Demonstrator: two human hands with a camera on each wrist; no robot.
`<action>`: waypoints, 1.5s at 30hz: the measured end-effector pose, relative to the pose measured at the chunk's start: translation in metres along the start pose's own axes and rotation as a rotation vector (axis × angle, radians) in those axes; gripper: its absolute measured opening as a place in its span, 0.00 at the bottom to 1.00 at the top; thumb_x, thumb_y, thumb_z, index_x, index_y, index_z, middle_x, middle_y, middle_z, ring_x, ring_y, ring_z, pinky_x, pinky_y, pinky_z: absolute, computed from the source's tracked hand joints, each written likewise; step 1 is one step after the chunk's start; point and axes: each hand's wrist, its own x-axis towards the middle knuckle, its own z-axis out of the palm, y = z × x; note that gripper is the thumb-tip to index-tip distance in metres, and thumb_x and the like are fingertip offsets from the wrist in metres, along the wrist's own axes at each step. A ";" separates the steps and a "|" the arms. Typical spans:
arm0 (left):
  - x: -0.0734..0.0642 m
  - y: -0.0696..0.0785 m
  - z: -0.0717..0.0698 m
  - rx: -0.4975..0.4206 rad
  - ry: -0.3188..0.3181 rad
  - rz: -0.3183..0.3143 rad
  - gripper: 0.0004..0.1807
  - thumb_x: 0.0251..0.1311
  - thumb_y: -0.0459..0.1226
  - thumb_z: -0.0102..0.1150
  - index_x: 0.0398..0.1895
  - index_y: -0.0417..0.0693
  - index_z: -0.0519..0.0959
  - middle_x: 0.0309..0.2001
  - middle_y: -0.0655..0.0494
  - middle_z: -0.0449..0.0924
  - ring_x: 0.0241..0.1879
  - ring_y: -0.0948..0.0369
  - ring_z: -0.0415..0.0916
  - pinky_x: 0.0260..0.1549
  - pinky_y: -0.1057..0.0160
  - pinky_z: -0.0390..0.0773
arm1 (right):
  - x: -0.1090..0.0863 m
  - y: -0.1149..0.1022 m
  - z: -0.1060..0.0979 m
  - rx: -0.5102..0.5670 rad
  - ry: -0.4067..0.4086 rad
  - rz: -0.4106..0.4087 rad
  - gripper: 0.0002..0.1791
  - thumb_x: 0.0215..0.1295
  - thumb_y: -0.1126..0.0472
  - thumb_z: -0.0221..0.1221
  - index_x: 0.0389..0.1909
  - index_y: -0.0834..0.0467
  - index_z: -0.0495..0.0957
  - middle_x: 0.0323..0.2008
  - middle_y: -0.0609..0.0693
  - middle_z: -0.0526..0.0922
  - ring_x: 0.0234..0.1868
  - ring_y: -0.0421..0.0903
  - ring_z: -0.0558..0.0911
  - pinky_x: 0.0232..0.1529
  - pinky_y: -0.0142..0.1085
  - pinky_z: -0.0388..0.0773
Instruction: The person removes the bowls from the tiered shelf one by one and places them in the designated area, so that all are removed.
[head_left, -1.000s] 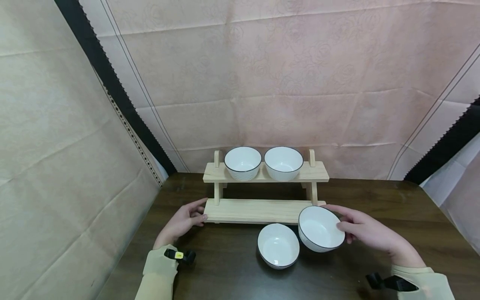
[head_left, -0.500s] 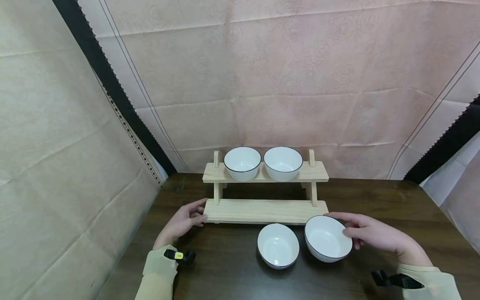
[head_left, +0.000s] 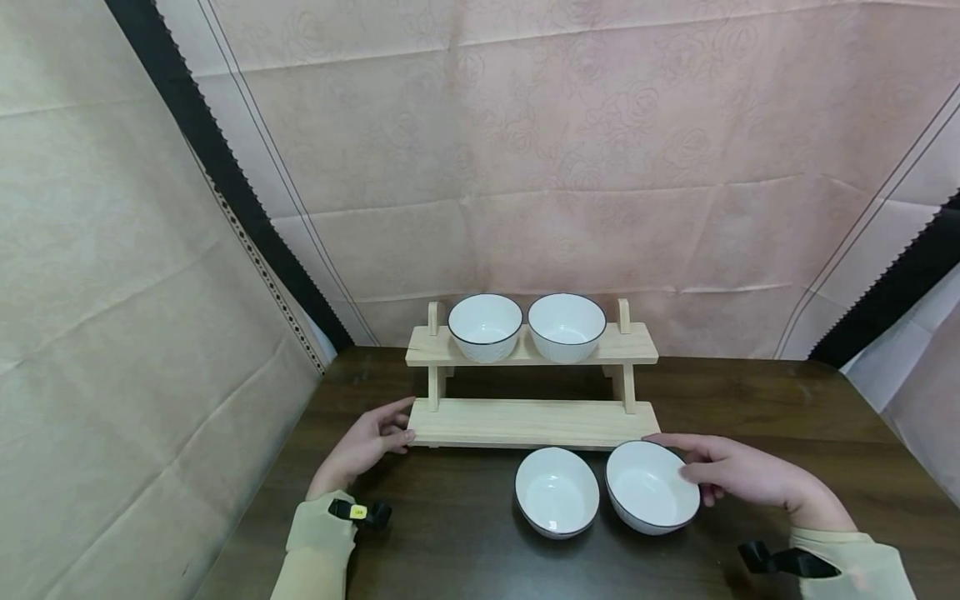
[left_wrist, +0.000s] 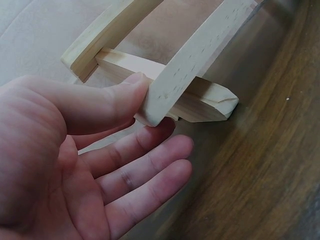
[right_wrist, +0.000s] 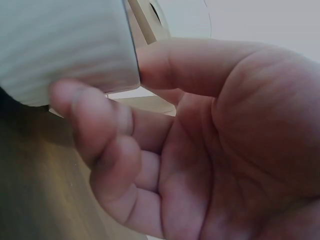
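Note:
A two-tier pale wooden shelf [head_left: 517,422] stands on the table. At its lower left end my left hand [head_left: 366,442] grips the board; in the left wrist view the thumb [left_wrist: 107,105] lies against one side of the board [left_wrist: 187,62], with fingertips by the other. My right hand [head_left: 742,475] holds a white, dark-rimmed bowl [head_left: 652,487] by its right side, thumb at the rim. In the right wrist view, curled fingers touch the ribbed wall of that bowl [right_wrist: 65,45]. Whether its base touches the table cannot be told. Left of it sits another white bowl [head_left: 557,492].
Two similar bowls, a left one [head_left: 486,327] and a right one [head_left: 567,327], stand side by side on the upper tier. Behind the dark wooden table [head_left: 442,533] hangs a pale patterned cloth [head_left: 570,167], with another cloth [head_left: 135,333] along the left.
My right hand has brought its bowl toward me, off the shelf's front right corner, and then slightly left, beside the other front bowl. The left hand stays on the shelf.

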 end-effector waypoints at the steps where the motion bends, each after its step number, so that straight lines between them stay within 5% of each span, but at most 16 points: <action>1: 0.000 0.000 0.000 0.000 -0.002 0.000 0.36 0.74 0.35 0.66 0.83 0.46 0.67 0.56 0.42 0.85 0.46 0.56 0.86 0.49 0.54 0.92 | 0.000 0.000 0.000 0.001 -0.001 0.001 0.33 0.84 0.63 0.54 0.85 0.61 0.61 0.35 0.50 0.80 0.31 0.46 0.83 0.32 0.36 0.82; 23: 0.001 0.002 0.000 0.005 -0.011 -0.001 0.36 0.74 0.34 0.66 0.83 0.45 0.67 0.57 0.40 0.85 0.46 0.56 0.86 0.49 0.55 0.92 | 0.002 0.001 0.006 -0.036 0.001 0.076 0.33 0.82 0.62 0.56 0.85 0.57 0.63 0.39 0.54 0.80 0.33 0.48 0.82 0.32 0.35 0.79; 45: 0.001 0.000 0.000 0.012 -0.007 0.004 0.36 0.75 0.35 0.66 0.83 0.46 0.67 0.56 0.42 0.85 0.46 0.57 0.86 0.50 0.55 0.92 | 0.005 0.000 0.008 -0.055 -0.009 0.048 0.33 0.82 0.62 0.57 0.84 0.57 0.63 0.36 0.53 0.80 0.31 0.46 0.83 0.31 0.33 0.76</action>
